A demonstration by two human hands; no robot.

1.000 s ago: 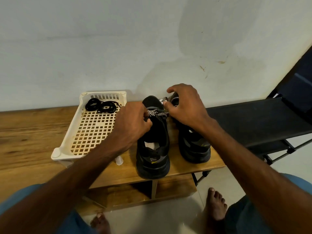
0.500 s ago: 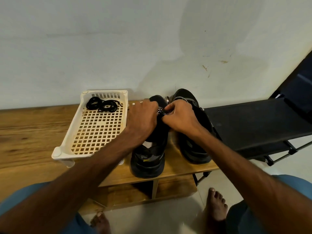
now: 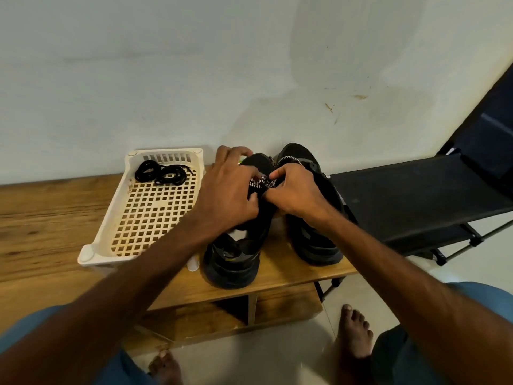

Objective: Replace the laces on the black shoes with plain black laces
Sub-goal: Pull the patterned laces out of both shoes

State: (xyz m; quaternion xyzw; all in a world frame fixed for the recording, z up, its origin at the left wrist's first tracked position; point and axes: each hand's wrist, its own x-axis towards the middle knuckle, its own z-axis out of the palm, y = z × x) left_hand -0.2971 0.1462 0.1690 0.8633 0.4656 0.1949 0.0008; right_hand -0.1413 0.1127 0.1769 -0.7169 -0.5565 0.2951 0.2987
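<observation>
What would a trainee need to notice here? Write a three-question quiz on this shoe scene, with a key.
1. True or false: the plain black laces lie in the cream basket.
2. Multiple choice: which shoe are both hands working on? A) the left shoe B) the right shoe C) neither
3. Fill in: the speckled lace pinched between the left hand and right hand is black and ____.

Key:
1. True; they are coiled at the basket's far end.
2. A; the right shoe stands beside it, its lace not handled.
3. White.
</observation>
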